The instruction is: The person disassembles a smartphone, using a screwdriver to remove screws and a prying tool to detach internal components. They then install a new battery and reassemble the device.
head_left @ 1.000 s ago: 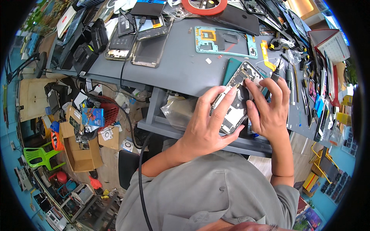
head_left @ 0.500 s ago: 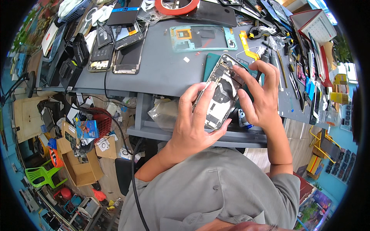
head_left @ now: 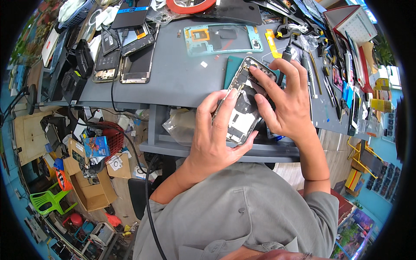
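Note:
An opened smartphone (head_left: 243,108) is tilted over the desk's front edge, its inner parts showing: dark modules at the top, a bare pale area lower down. My left hand (head_left: 214,134) grips it, with fingers along the left side and over the face and the thumb at the lower right corner. My right hand (head_left: 290,97) has its index fingertip on the phone's upper part and its thumb by the right side. A dark screwdriver (head_left: 286,55) sticks up behind the curled fingers of that hand, seemingly tucked in them; its lower part is hidden. Behind the phone lies a teal pad (head_left: 232,69).
On the grey desk (head_left: 173,82) lie a light-blue phone frame (head_left: 188,41), a yellow flex cable (head_left: 272,43) and opened phones (head_left: 136,67) at left. Tools (head_left: 331,93) crowd the right. A black cable (head_left: 113,86) hangs over the edge. Below is an open drawer (head_left: 169,149).
The whole view has shifted slightly. My right index finger and thumb have moved a little up and left over the phone; the screwdriver has shifted with the hand. My left hand keeps its hold.

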The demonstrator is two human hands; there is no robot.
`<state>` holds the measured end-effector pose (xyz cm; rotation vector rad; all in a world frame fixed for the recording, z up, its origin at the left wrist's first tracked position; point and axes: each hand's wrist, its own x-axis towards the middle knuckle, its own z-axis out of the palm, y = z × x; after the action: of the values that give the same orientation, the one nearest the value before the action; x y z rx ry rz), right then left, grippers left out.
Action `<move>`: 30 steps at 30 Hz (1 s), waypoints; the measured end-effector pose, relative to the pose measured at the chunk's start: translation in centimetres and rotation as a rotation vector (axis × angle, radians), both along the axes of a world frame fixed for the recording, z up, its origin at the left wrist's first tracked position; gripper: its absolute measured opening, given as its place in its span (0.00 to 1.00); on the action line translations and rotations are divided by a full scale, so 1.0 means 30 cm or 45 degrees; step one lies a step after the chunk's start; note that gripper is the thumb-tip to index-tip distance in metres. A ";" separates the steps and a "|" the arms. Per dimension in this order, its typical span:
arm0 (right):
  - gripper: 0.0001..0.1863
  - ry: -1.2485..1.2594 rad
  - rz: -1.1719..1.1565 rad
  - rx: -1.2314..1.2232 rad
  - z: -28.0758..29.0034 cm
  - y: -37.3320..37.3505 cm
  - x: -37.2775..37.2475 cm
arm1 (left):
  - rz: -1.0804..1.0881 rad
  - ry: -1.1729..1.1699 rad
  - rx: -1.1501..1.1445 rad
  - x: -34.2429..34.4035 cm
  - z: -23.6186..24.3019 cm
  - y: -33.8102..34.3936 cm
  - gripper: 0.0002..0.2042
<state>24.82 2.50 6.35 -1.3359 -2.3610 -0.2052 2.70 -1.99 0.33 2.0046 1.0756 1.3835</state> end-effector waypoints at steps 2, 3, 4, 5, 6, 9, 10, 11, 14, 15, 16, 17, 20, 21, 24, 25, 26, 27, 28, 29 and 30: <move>0.26 -0.032 -0.006 0.020 0.005 -0.003 -0.008 | -0.006 -0.004 -0.009 0.000 -0.002 0.000 0.58; 0.26 -0.049 -0.003 0.029 0.009 -0.003 -0.011 | -0.009 -0.005 -0.013 -0.001 -0.003 0.000 0.58; 0.25 -0.066 0.000 0.038 0.010 -0.004 -0.014 | -0.007 -0.005 -0.011 -0.001 -0.003 0.001 0.58; 0.25 -0.076 0.002 0.051 0.009 -0.004 -0.015 | -0.006 -0.006 -0.010 -0.001 -0.001 0.002 0.58; 0.25 -0.085 0.006 0.065 0.005 0.000 -0.015 | -0.003 -0.004 -0.008 0.000 0.001 0.002 0.58; 0.24 -0.103 0.013 0.094 0.003 0.005 -0.017 | 0.005 -0.003 -0.008 0.001 0.005 0.002 0.58; 0.24 -0.109 0.013 0.103 0.003 0.005 -0.018 | 0.004 0.000 -0.006 0.000 0.005 0.003 0.58; 0.23 -0.119 0.011 0.107 0.003 0.005 -0.018 | 0.004 0.002 -0.004 -0.001 0.004 0.004 0.58; 0.23 -0.143 0.012 0.117 0.004 0.005 -0.018 | 0.005 0.004 -0.009 0.000 0.004 0.001 0.58; 0.22 -0.150 0.016 0.117 0.005 0.005 -0.020 | 0.005 0.005 -0.013 0.001 0.005 -0.001 0.58; 0.22 -0.156 0.019 0.117 0.005 0.004 -0.022 | 0.008 0.005 -0.006 0.001 0.005 -0.001 0.58; 0.22 -0.161 0.023 0.118 0.004 0.004 -0.023 | 0.010 0.005 0.001 0.002 0.003 0.000 0.58; 0.23 -0.157 0.024 0.126 -0.001 0.008 -0.020 | 0.023 0.010 0.019 0.004 0.002 0.002 0.58; 0.23 -0.144 0.019 0.129 -0.007 0.008 -0.017 | 0.027 0.010 0.023 0.004 0.003 0.002 0.58; 0.23 -0.073 0.000 0.107 -0.004 -0.001 -0.016 | 0.029 0.015 0.021 0.005 0.009 0.000 0.58; 0.23 -0.044 -0.007 0.095 -0.003 -0.004 -0.016 | 0.033 0.010 0.020 0.006 0.008 -0.001 0.58; 0.23 -0.042 -0.002 0.100 -0.002 -0.005 -0.017 | 0.036 0.005 0.019 0.008 0.004 -0.002 0.58; 0.23 -0.041 0.004 0.104 -0.001 -0.004 -0.020 | 0.040 -0.002 0.016 0.008 0.001 -0.002 0.58; 0.23 -0.040 0.010 0.107 -0.001 -0.003 -0.021 | 0.037 -0.001 0.023 0.008 -0.001 -0.001 0.58; 0.23 -0.040 0.019 0.094 -0.002 -0.002 -0.018 | 0.033 0.000 0.029 0.007 -0.003 0.001 0.58; 0.24 -0.039 0.030 0.081 -0.002 0.002 -0.013 | 0.033 0.002 0.036 0.007 -0.004 0.002 0.58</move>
<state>24.42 2.55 6.28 -1.2832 -2.3733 -0.2935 2.90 -1.93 0.22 2.0185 1.0919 1.4177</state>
